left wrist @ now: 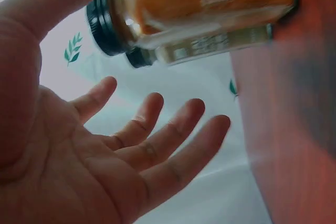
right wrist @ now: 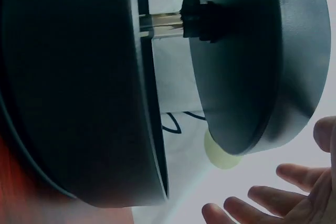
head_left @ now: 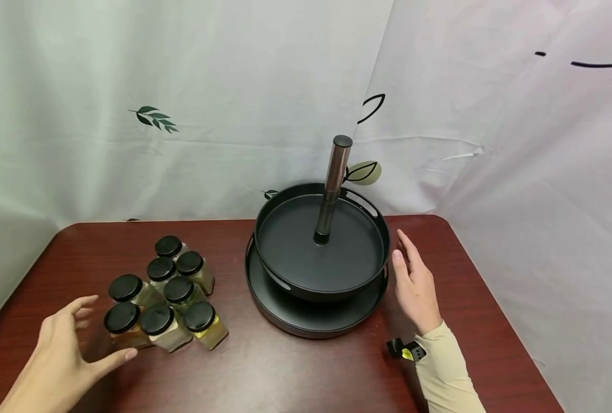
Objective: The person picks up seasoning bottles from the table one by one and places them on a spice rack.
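A black two-tier round rack (head_left: 316, 315) stands on the table, its steel post (head_left: 335, 172) rising through the upper tray (head_left: 290, 229). My right hand (head_left: 416, 289) is just right of that tray, fingers extended and holding nothing. In the right wrist view a small gap shows between the fingers (right wrist: 273, 198) and the upper tray (right wrist: 304, 35). Several square spice jars with black lids (head_left: 157, 319) cluster at the left. Beside them my left hand (head_left: 60, 350) is spread, thumb apart from the fingers. Nearest to it is a jar of orange-brown powder (left wrist: 210, 3), which it does not grip.
The reddish-brown wooden table (head_left: 244, 378) has rounded back corners. Behind it and along the right side hangs a white curtain (head_left: 233, 86) with leaf prints, close to the rack's back edge. A dark wrist device (head_left: 408, 350) sits at my right sleeve.
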`<state>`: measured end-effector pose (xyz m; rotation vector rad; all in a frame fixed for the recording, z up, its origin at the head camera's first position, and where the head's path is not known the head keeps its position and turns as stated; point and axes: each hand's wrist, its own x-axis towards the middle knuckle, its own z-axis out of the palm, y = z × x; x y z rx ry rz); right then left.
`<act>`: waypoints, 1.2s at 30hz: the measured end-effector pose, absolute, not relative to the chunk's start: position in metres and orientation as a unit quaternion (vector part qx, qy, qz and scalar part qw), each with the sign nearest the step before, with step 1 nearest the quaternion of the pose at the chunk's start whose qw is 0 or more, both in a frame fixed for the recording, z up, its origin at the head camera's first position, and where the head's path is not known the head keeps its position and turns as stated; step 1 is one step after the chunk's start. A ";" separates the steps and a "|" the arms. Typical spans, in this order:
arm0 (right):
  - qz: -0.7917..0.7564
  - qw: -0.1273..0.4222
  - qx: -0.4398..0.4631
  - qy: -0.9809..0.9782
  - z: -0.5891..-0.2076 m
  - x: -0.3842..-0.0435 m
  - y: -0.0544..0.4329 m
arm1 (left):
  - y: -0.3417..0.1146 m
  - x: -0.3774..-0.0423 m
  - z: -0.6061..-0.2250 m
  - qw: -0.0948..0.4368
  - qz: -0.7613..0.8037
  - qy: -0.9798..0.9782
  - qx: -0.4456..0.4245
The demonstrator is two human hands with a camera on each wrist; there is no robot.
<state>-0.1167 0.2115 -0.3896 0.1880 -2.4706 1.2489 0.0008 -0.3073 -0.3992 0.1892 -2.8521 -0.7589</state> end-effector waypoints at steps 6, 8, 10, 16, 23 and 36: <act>0.467 0.194 0.081 -0.859 -0.387 -0.119 0.211 | -0.305 -0.001 -0.411 0.065 -0.272 -0.957 0.077; 0.471 0.200 0.085 -0.855 -0.386 -0.120 0.210 | -0.303 -0.001 -0.415 0.058 -0.277 -0.955 0.084; 0.474 0.205 0.090 -0.852 -0.385 -0.120 0.209 | -0.301 -0.001 -0.417 0.059 -0.282 -0.954 0.086; 0.487 0.213 0.088 -0.842 -0.384 -0.122 0.201 | -0.292 -0.001 -0.421 0.070 -0.286 -0.951 0.092; 0.540 0.203 0.072 -0.813 -0.383 -0.126 0.190 | -0.289 -0.004 -0.421 0.065 -0.292 -0.947 0.115; 0.549 0.196 0.048 -0.811 -0.385 -0.125 0.183 | -0.284 -0.006 -0.424 0.083 -0.301 -0.939 0.146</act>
